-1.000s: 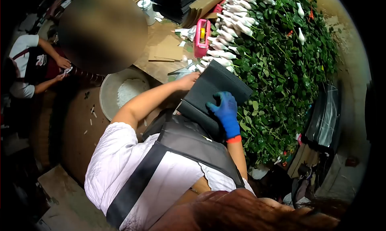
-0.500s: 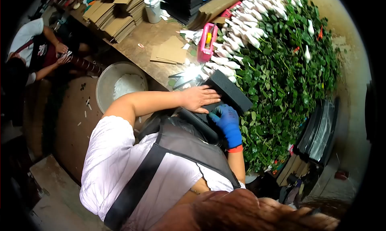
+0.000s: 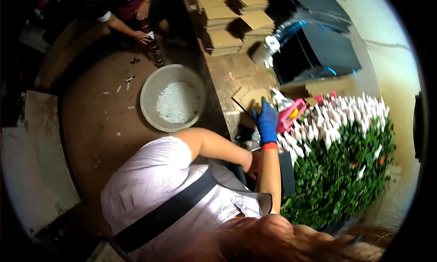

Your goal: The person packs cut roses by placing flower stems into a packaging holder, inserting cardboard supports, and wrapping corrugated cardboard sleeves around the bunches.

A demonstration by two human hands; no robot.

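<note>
My right hand point(image 3: 267, 118), in a blue glove with an orange cuff, reaches over the workbench with thumb and fingers apart. Its fingertips are at a small pile of brown cardboard pieces point(image 3: 253, 97), seemingly touching them. Just right of the glove is a pink tape dispenser point(image 3: 289, 115) with a yellow core. My bare left hand point(image 3: 255, 163) is close to my body, its fingers hidden behind my right forearm. Beside it stands a black ridged block point(image 3: 287, 175). To the right lies a large heap of leafy green stems point(image 3: 337, 184) with white-wrapped heads point(image 3: 327, 127).
A round tub point(image 3: 148, 100) of white pieces stands left of the bench. Stacked cardboard point(image 3: 225, 41), a white canister point(image 3: 265, 51) and black sheets point(image 3: 327, 43) are at the back. At upper left, another person's hand point(image 3: 140, 37) touches a dark red column.
My right hand has left the black block and moved up to the cardboard pieces. My left hand stays low, now behind my forearm. The whole view has turned and shifted.
</note>
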